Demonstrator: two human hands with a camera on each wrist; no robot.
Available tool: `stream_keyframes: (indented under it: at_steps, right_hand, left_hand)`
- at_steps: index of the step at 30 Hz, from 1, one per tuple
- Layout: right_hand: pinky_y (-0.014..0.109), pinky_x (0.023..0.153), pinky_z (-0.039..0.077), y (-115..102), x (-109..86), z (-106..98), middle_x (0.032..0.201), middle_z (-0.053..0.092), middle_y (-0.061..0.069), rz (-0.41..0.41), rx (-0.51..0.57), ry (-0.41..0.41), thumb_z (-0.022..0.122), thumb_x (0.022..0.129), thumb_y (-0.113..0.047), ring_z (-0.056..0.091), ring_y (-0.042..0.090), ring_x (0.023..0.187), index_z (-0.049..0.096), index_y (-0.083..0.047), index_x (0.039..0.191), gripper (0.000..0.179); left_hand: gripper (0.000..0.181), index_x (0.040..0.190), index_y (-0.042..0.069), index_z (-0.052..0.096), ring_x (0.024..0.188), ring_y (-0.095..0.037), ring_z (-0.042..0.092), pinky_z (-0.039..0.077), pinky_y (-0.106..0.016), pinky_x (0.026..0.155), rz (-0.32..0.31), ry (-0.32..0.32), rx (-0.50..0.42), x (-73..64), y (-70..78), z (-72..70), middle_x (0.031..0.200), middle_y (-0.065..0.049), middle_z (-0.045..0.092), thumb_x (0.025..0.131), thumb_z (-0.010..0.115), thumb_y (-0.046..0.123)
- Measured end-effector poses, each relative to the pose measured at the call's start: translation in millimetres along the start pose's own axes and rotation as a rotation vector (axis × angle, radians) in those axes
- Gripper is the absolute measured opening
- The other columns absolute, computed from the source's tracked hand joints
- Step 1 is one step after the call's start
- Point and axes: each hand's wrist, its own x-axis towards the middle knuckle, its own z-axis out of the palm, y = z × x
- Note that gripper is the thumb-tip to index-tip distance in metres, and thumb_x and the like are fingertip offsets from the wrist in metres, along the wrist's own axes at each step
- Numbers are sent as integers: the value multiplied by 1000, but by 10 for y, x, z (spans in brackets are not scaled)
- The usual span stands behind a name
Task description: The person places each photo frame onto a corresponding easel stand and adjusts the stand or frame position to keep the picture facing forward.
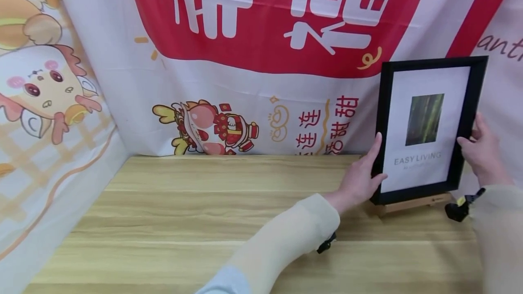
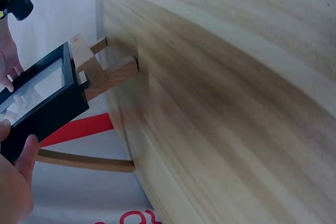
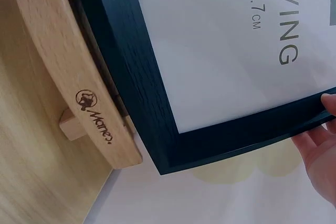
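A black picture frame (image 1: 386,126) stands nearly upright on the right in the head view, its white sheet reading "EASY LIVING" below a small dark green picture. My left hand (image 1: 359,176) grips the frame's left side, thumb over the front edge. On the opposite side my right hand (image 1: 484,153) holds the border, thumb in front and fingers partly hidden behind. The frame's lower edge is at the ledge of a wooden tabletop easel (image 3: 79,87); whether its full weight rests there, I cannot tell. Easel legs (image 2: 118,74) touch the table in the left wrist view.
The wood-grain table (image 1: 184,221) stretches to the left and front. Behind it hangs a printed red and white cloth (image 1: 261,62), close to the back of the frame. Another patterned cloth (image 1: 37,171) covers the left side.
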Motion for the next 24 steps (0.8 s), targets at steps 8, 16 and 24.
stream_keyframes:
  at_steps: [8, 16, 24]
  right_hand:
    - [3, 72, 38, 80, -14, -3, 141, 36, 31, 13, -13, -48, 44, 99, -6, 45, -3, 100, 1, -26, 155, 74]
    - [1, 71, 38, 61, 41, 22, 113, 47, 7, 7, 50, -32, 46, 97, -1, 40, -13, 85, 6, -21, 156, 74]
    - [2, 74, 38, 91, 12, 42, 155, 20, 26, 19, 20, -61, 41, 101, -10, 44, 6, 116, 5, -25, 155, 67]
  left_hand:
    - [99, 156, 28, -10, 122, -9, 51, 32, -12, 102, 3, 29, -12, 4, -41, 94, 152, 0, 37, 93, 67, 20]
    - [97, 156, 29, -8, 118, -10, 55, 36, -14, 101, 3, 47, 29, 4, -37, 96, 147, -1, 45, 94, 66, 22]
    - [98, 155, 32, -11, 105, -10, 61, 42, -15, 96, -19, 41, 1, -6, -30, 134, 133, -2, 58, 95, 65, 21]
